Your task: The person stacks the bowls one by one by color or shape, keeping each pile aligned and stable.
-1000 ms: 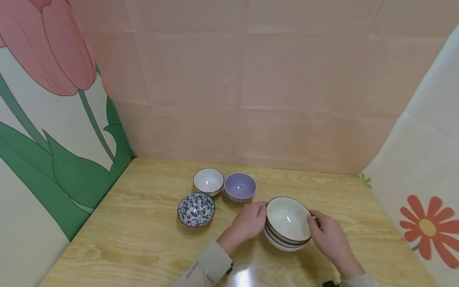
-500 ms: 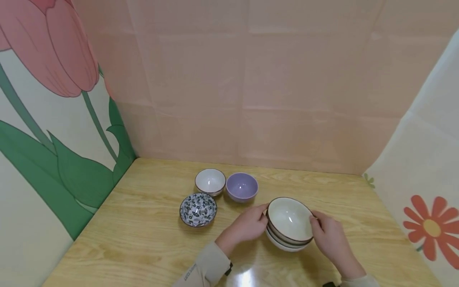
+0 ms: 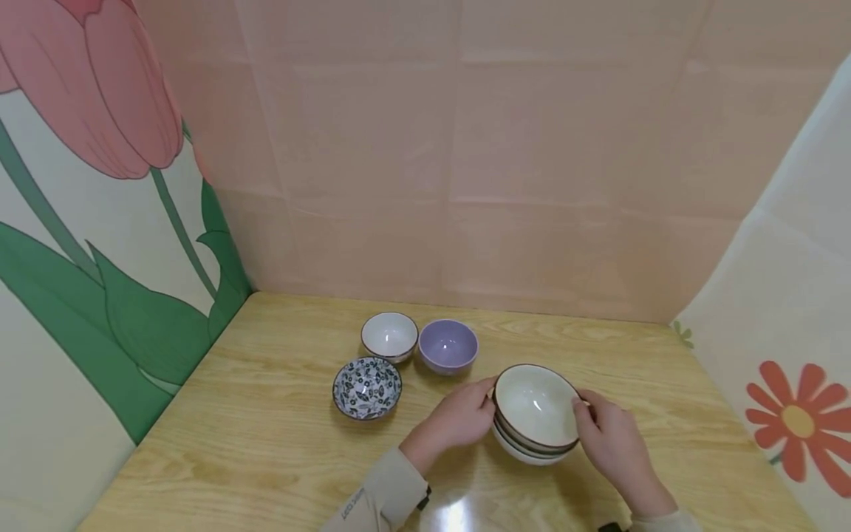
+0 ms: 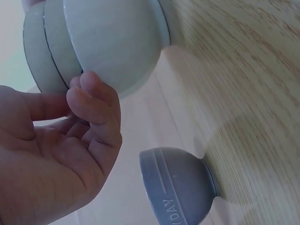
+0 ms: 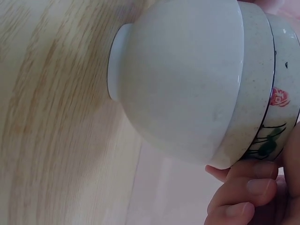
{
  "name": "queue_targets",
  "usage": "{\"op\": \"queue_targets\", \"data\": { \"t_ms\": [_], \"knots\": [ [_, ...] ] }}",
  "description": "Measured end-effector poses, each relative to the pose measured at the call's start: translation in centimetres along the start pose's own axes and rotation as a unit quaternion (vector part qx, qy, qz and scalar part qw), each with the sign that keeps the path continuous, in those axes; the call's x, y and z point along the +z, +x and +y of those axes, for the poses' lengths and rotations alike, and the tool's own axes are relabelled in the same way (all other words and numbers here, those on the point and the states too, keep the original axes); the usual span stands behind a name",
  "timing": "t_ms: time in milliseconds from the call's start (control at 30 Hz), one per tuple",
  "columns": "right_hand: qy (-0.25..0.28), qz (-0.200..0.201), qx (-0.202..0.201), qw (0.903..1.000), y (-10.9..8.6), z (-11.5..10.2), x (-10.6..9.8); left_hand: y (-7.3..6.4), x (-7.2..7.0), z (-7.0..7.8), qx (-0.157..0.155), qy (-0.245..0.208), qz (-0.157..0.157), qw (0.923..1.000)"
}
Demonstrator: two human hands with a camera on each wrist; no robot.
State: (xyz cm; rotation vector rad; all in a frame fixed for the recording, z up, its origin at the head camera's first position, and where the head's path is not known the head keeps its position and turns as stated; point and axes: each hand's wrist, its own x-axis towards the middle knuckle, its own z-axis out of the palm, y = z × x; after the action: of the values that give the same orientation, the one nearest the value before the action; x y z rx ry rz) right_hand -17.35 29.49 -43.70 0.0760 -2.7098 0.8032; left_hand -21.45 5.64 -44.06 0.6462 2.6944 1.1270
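A stack of three nested bowls stands at the right of the table, its cream top bowl [image 3: 535, 405] edged by a dark brown rim. From the left, my left hand [image 3: 460, 415] pinches the stack near the upper rims. My right hand [image 3: 614, 443] grips the opposite side, thumb over the top rim. In the right wrist view the lowest bowl [image 5: 183, 79] is plain white, and its foot appears to touch the wood. A speckled bowl [image 5: 255, 51] sits inside it, below one with red and green decoration [image 5: 280, 96].
Left of the stack, a purple bowl [image 3: 448, 346], a white bowl with a dark rim [image 3: 389, 336] and a blue-and-white floral bowl [image 3: 367, 389] stand close together. The wooden table [image 3: 253, 443] meets a pink backdrop [image 3: 439, 185] behind and printed cloths at both sides.
The whole head view has shifted very slightly. Both hands keep the same hold on the stack, and the bowls stay where they were.
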Motion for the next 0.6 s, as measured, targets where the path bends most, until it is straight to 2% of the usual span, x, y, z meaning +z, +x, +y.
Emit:
{"op": "queue_targets", "data": {
  "t_ms": [133, 233, 400, 467, 600],
  "knots": [
    [0.001, -0.018, 0.02, 0.9996, 0.0, 0.0, 0.0, 0.0, -0.2, -0.3, -0.003, -0.003, 0.001, 1.0],
    [0.004, -0.022, 0.028, 0.9994, -0.2, 0.1, 0.1, 0.1, -0.6, -0.8, 0.0, 0.009, 0.014, 0.9999],
    [-0.017, 0.005, 0.036, 0.9992, -0.7, 0.0, -0.2, 0.5, -2.7, -1.4, 0.006, 0.064, 0.056, 0.9964],
    [-0.034, 0.018, 0.037, 0.9986, -1.0, -0.3, -0.4, 0.9, -3.8, -1.5, -0.005, 0.097, 0.072, 0.9927],
    [-0.061, 0.059, 0.004, 0.9963, -1.5, -1.4, -0.8, 1.9, -5.9, -1.2, -0.058, 0.152, 0.096, 0.982]
  ]
}}
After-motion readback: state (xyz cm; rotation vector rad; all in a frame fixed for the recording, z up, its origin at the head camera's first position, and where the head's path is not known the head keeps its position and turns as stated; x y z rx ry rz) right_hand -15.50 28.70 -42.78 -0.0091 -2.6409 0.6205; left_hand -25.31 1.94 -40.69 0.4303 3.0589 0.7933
